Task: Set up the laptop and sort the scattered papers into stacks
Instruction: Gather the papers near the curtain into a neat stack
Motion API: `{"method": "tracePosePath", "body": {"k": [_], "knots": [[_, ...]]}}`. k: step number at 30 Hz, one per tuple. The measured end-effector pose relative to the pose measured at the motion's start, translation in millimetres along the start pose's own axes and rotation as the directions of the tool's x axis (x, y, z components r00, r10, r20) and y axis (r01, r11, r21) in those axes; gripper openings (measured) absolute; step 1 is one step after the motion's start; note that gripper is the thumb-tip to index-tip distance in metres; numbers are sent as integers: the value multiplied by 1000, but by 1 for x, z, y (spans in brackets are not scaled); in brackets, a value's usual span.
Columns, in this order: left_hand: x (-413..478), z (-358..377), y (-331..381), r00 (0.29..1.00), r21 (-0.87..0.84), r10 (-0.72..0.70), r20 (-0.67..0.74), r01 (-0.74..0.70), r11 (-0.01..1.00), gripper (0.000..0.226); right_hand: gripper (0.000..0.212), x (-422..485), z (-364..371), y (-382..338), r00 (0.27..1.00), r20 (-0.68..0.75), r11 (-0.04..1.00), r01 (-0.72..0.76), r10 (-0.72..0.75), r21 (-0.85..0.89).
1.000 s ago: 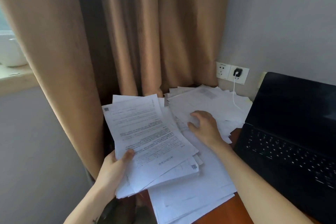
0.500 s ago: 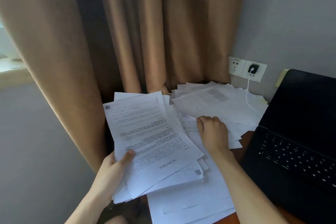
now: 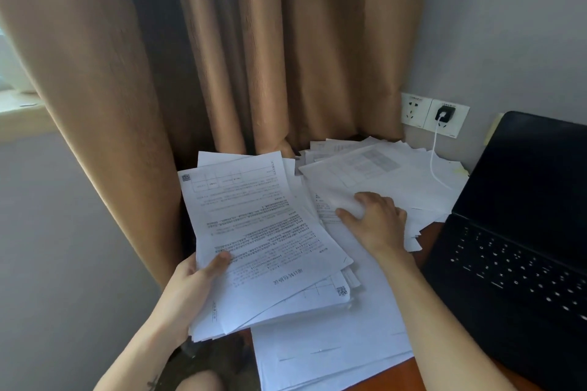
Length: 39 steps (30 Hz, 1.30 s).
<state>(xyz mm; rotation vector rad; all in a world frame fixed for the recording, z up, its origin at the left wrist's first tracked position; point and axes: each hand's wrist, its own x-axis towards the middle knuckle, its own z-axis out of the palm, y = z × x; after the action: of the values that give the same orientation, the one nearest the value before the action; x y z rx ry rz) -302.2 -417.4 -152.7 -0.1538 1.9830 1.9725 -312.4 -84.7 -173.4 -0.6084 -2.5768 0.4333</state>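
Only our right hand (image 3: 379, 225) has shifted, now pinching a sheet's edge. Nearest, our left hand (image 3: 187, 289) grips the gathered bundle of printed white sheets (image 3: 263, 232) above loose white pages (image 3: 333, 343) on the reddish-brown wooden desk (image 3: 400, 379). Farther off, the fanned white paper heap (image 3: 397, 174) that our right hand works on lies unsorted (most of the job). The open black laptop (image 3: 514, 232) sits right, screen dark.

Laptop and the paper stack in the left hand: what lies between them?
Next to the paper stack come loose sheets covering the desk, with the right hand and forearm on them; bare wood borders the laptop. Head view.
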Motion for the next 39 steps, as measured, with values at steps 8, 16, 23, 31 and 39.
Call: {"method": "tracePosePath", "body": {"k": [8, 16, 23, 31, 39], "knots": [[-2, 1, 0, 1000, -23, 25, -6, -25, 999, 19, 34, -8, 0, -6, 986, -162, 993, 29, -47, -111], [1, -2, -1, 999, 6, 36, 8, -36, 999, 20, 13, -16, -14, -3, 936, -352, 998, -11, -9, -54], [4, -1, -3, 1000, 26, 27, -5, -27, 999, 20, 13, -38, -19, -22, 976, -218, 841, 138, -25, 523], [2, -5, -2, 1000, 17, 11, 25, -11, 1000, 24, 7, -77, -32, -49, 986, 13, 690, 106, -165, 716], [-3, -5, 6, 1000, -27, -9, -4, 9, 1000, 28, 11, -114, -40, -54, 823, -8, 755, 525, -568, 393]]}}
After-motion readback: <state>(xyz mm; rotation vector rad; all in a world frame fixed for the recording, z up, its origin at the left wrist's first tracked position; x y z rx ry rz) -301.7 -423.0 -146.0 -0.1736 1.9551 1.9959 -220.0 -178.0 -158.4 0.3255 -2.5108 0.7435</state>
